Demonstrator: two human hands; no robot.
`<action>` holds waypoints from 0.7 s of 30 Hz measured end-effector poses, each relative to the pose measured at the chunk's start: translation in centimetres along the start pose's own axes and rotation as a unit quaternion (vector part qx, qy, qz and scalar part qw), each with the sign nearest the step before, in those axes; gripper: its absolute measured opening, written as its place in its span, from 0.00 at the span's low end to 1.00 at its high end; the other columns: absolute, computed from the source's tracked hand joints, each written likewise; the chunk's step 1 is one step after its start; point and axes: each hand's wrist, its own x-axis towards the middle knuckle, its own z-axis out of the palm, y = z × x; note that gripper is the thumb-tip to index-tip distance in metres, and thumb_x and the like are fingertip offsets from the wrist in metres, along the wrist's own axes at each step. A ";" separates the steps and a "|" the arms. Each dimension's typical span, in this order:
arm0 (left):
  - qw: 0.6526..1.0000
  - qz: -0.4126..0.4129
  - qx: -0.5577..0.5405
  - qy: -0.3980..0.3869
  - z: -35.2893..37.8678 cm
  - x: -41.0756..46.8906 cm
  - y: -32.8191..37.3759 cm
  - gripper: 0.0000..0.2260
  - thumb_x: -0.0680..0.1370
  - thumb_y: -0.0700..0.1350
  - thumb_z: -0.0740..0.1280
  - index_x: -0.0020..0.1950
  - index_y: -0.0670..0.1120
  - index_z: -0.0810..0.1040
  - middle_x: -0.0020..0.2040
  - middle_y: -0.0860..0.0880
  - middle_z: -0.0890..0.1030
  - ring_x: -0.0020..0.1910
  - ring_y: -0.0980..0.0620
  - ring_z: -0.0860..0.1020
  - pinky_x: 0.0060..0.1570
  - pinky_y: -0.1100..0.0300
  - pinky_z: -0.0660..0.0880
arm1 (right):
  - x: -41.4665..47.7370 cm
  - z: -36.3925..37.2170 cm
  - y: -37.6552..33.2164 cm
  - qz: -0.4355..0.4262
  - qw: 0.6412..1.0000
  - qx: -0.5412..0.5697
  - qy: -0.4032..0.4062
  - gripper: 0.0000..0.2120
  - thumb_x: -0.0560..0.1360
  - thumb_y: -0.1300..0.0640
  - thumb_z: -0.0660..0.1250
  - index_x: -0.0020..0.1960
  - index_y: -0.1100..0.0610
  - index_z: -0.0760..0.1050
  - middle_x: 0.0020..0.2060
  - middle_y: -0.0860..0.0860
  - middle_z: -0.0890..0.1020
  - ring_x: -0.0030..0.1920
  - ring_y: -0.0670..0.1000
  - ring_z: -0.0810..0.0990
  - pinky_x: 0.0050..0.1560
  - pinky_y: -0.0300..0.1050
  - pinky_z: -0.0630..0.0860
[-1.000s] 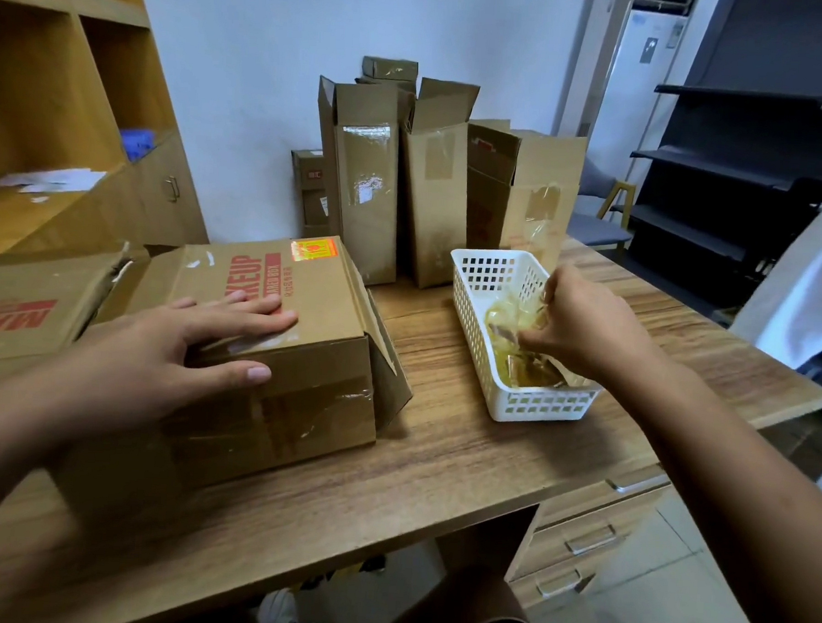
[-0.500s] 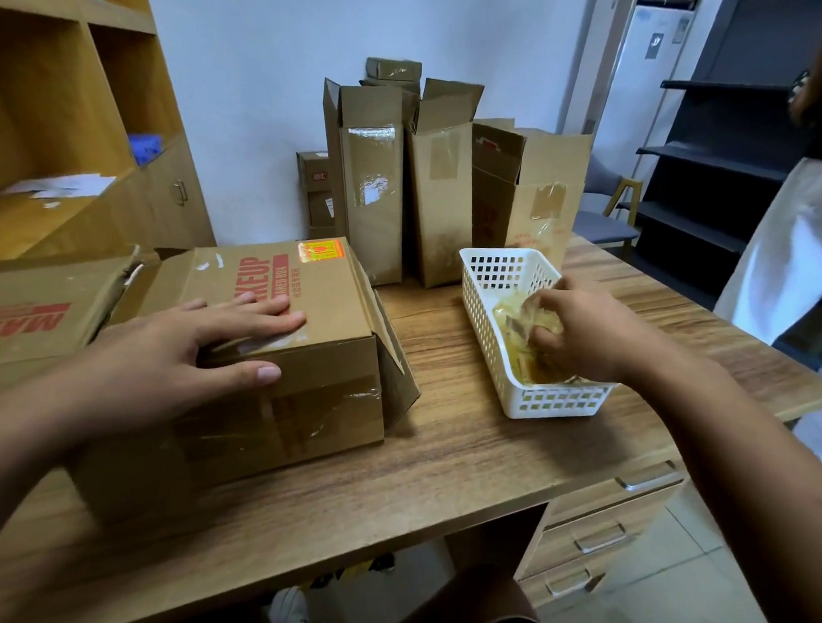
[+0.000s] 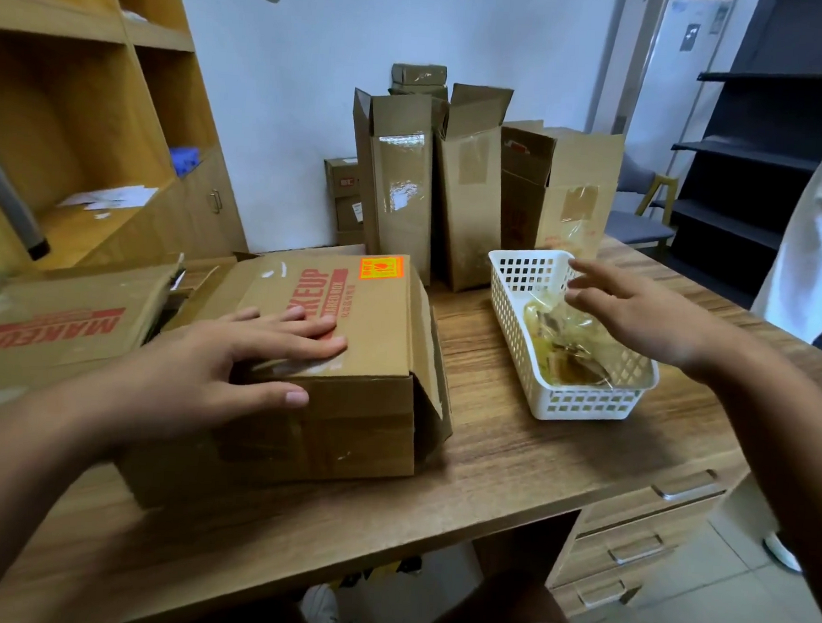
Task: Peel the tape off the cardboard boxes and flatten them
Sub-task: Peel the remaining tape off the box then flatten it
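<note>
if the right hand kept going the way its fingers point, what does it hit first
The right hand is open above the white basket, fingers pointing left. Going on, it would probably meet the side flap of the makeup box; its height above the basket is unclear.

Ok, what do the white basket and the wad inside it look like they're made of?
The white basket looks like moulded plastic: smooth, evenly white, with a regular grid of square holes. The wad inside it looks like crumpled clear packing tape: glossy, see-through, yellowish-brown where layers overlap, though that is only my reading.
</note>
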 end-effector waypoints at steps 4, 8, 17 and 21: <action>1.000 0.010 0.013 -0.007 -0.4 -0.5 0.7 0.25 0.77 0.62 0.65 0.70 0.79 0.60 0.74 0.75 0.60 0.77 0.70 0.53 0.79 0.50 0.49 | -0.3 0.0 -0.3 -0.076 0.988 -0.038 0.128 0.20 0.81 0.49 0.64 0.73 0.48 0.71 0.63 0.48 0.79 0.58 0.46 0.76 0.54 0.44 0.72; 0.999 0.025 0.025 0.004 -0.5 -1.2 1.2 0.29 0.76 0.53 0.66 0.70 0.78 0.60 0.74 0.74 0.62 0.77 0.70 0.55 0.78 0.54 0.52 | -1.4 1.7 -1.3 -0.167 0.976 -0.011 0.137 0.20 0.80 0.52 0.65 0.71 0.44 0.72 0.62 0.41 0.77 0.62 0.40 0.74 0.59 0.38 0.72; 0.984 0.071 0.109 0.119 0.2 -3.9 -0.6 0.28 0.80 0.39 0.68 0.74 0.64 0.71 0.73 0.65 0.72 0.75 0.61 0.67 0.74 0.49 0.68 | -2.2 8.6 -3.4 -0.342 0.920 -0.181 0.064 0.38 0.75 0.47 0.71 0.80 0.43 0.57 0.80 0.45 0.58 0.82 0.49 0.46 0.81 0.56 0.45; 0.968 0.089 0.163 0.170 1.2 -4.9 -1.0 0.22 0.81 0.42 0.58 0.73 0.57 0.74 0.72 0.60 0.74 0.74 0.59 0.69 0.72 0.54 0.68 | -1.6 9.3 -4.7 -0.360 0.911 -0.200 0.010 0.46 0.74 0.47 0.74 0.81 0.40 0.48 0.82 0.43 0.47 0.81 0.46 0.39 0.80 0.50 0.40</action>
